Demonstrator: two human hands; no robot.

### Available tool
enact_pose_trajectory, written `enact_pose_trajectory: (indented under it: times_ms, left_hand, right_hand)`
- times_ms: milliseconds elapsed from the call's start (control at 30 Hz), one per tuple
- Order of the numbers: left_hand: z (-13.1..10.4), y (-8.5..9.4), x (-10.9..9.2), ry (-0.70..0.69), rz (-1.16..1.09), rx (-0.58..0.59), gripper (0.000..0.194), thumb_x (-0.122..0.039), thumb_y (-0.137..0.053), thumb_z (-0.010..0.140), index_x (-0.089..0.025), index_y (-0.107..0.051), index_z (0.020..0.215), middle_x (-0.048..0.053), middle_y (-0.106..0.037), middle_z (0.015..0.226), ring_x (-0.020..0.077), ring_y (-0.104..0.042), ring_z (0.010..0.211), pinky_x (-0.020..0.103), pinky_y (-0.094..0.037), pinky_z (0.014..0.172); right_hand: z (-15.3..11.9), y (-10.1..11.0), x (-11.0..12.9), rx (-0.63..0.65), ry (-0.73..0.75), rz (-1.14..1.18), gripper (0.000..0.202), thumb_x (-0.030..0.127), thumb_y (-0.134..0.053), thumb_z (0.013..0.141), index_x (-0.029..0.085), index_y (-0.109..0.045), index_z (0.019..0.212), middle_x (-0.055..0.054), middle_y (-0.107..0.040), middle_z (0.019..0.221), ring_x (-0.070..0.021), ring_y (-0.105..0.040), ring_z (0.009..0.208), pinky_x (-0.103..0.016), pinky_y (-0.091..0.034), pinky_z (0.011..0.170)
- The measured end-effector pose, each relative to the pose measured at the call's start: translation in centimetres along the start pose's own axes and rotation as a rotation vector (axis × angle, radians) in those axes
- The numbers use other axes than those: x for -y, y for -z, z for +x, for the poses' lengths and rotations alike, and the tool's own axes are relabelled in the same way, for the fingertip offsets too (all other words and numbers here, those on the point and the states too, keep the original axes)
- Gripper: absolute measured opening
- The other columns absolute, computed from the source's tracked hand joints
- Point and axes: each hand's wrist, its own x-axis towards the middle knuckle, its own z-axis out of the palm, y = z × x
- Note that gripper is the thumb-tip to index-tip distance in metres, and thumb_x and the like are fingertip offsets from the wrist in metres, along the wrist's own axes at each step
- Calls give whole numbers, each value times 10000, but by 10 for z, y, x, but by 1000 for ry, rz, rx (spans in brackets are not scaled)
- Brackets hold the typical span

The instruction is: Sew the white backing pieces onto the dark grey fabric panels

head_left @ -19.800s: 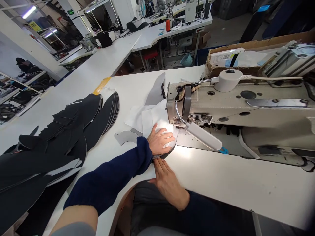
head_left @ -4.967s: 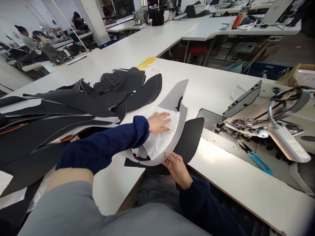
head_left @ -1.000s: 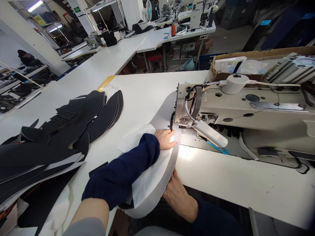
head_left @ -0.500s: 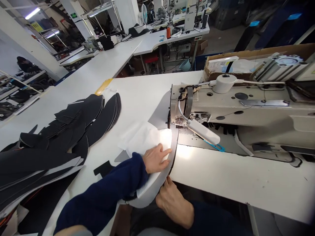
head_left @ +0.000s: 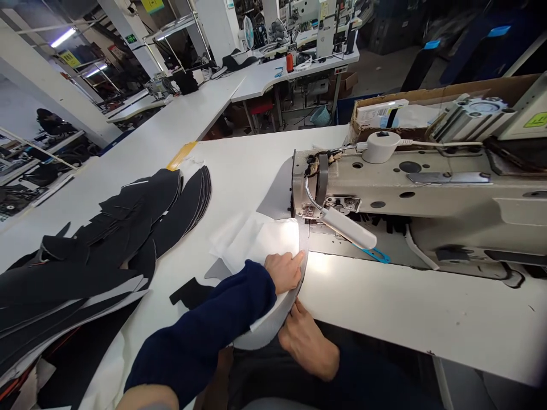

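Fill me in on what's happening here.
A person sits at a sewing machine with a curved gray piece topped by white fabric. The left hand rests on the white fabric; the right hand is at the gray piece's near edge. The piece reaches the machine's head. Dark cut pieces lie piled to the left.

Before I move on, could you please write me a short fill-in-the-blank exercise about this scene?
1. The left hand rests on the ____ cloth.
2. The right hand appears lower in the picture than the ____ hand.
3. The dark pieces lie to the person's left, while the sewing machine stands to the person's ____.
4. The sleeve on the left arm is dark ____.

Missing words: white; left; right; blue.
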Motion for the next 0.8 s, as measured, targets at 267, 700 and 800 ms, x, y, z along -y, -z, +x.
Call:
enact_pose_trajectory:
  times_ms: [267,700,800]
  left_hand:
    - [34,8,9,-7,18,-12,516,-332,-382,855,-277,-386,1368,66,-660,974,269,-643,835,381,-485,700]
    - [32,22,16,-32,55,-32,490,-297,-406,860,-286,-397,1350,78,-560,1094,230,-612,832,339,-474,678]
    - [-5,10,9,-44,89,8,470,-277,-417,874,-310,-375,1341,68,-534,1071,212,-608,795,326,-471,651]
  right_hand:
    - [4,-9,-28,-74,-13,-2,72,153,-674,721,130,-699,784,-113,-677,814,-292,-582,894,-509,-371,972]
    - [9,-30,23,-92,-33,39,432,102,-545,760,-11,-556,1177,-224,-579,1176,-325,-512,1111,-504,-378,1008]
    - [4,-40,35,-110,-37,57,419,116,-544,755,-14,-568,1153,-227,-580,1174,-341,-510,1122,-497,-388,1005]
